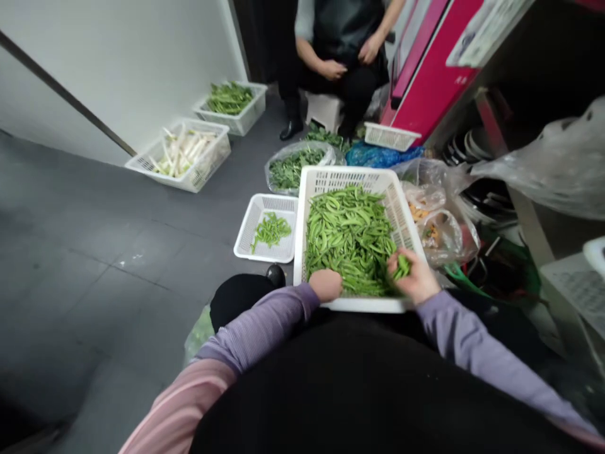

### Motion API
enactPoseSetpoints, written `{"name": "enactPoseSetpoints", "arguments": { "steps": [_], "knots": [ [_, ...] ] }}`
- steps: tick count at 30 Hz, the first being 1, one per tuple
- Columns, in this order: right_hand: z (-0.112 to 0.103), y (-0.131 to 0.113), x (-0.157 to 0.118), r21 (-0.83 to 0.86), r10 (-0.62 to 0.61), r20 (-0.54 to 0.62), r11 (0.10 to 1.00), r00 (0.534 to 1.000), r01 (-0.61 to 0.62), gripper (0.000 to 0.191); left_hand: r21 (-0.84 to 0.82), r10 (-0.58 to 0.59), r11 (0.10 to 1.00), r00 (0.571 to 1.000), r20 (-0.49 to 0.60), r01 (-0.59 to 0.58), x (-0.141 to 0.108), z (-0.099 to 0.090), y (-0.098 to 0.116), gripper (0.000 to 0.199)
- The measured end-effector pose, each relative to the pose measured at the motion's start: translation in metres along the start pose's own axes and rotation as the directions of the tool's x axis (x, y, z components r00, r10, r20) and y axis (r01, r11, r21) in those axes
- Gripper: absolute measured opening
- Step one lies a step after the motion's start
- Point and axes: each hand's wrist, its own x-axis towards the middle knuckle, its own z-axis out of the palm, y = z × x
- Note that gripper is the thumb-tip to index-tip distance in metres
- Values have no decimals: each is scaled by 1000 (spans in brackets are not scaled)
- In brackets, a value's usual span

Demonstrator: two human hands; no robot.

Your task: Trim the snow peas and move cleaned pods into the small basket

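Note:
A large white basket [347,304] full of green pea pods [350,236] stands close in front of me. At its near left corner is my left hand [326,285], closed like a fist over the pods; whatever its fingers hold is hidden. By the near right side of the basket, my right hand [416,279] is closed on a few pea pods, which stick out between thumb and fingers. To the left of the big basket, a smaller white basket [241,243] on the floor holds a small heap of green pods [271,230].
Beyond lie a plastic bag of leafy greens [295,165] and a blue bag [378,154]. White baskets of pale stalks [182,151] and green vegetables [230,98] stand by the wall. A person [347,38] sits opposite. Clear plastic bags [437,227] crowd the right side.

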Motion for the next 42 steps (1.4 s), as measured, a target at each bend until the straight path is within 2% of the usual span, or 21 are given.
{"name": "enactPoseSetpoints", "arguments": {
  "steps": [2,3,6,7,8,9,10,11,12,13,14,18,22,26,29,31,33,35,39,42],
  "knots": [
    [-21,-26,20,14,9,-92,1000,996,-8,20,20,-28,999,996,90,26,4,7,-6,24],
    [-33,-37,29,-21,-18,-102,1000,995,15,17,33,-38,999,993,115,35,5,9,-8,24],
    [-58,-50,43,-220,-66,-28,974,997,58,10,69,-31,997,988,154,21,9,11,-11,31],
    [-61,-47,43,-364,-71,30,928,997,77,9,72,-24,997,987,160,13,9,10,-10,31],
    [-61,-40,40,-567,-80,126,812,989,139,9,71,-21,997,987,160,10,10,8,-9,30],
    [-58,-31,37,-770,-71,266,584,961,257,8,69,-20,998,988,155,10,10,6,-7,30],
    [-54,-20,33,-875,-19,408,277,913,397,9,67,-21,998,989,147,11,9,5,-5,31],
    [-49,-9,28,-858,58,512,-15,857,514,11,67,-20,998,990,140,11,9,4,-3,32],
    [-43,3,25,-782,127,571,-216,811,584,16,67,-11,998,990,137,1,8,4,-2,32],
    [-36,14,22,-725,161,596,-313,787,613,20,64,7,998,990,139,-16,8,4,0,32],
    [-29,24,21,-703,177,598,-353,782,618,24,59,31,997,989,145,-40,7,4,0,30],
    [-2,55,29,-652,216,540,-503,813,567,25,59,86,993,982,168,-98,7,6,-1,29],
    [12,59,34,-602,227,522,-585,822,543,30,73,63,994,985,163,-76,4,3,-3,30],
    [1,31,25,-573,219,535,-616,816,540,26,2,28,1000,991,129,-29,-1,2,-3,29],
    [-10,5,12,-625,102,572,-589,814,513,17,-199,-5,980,999,53,15,0,4,-3,30],
    [-14,-3,4,-649,37,627,-528,779,548,14,-429,-12,903,998,62,38,4,5,-1,30],
    [-14,-4,-4,-640,19,680,-473,733,606,13,-642,7,762,991,134,81,7,6,1,26],
    [-13,0,-10,-642,-14,706,-434,708,632,14,-772,24,622,982,187,132,7,6,3,23],
    [-17,10,-10,-654,-91,733,-365,674,663,18,-879,25,448,981,194,162,3,2,4,20],
    [-25,16,-5,-669,-126,736,-287,665,686,21,-903,77,404,979,191,144,0,0,2,20]
  ]
}}
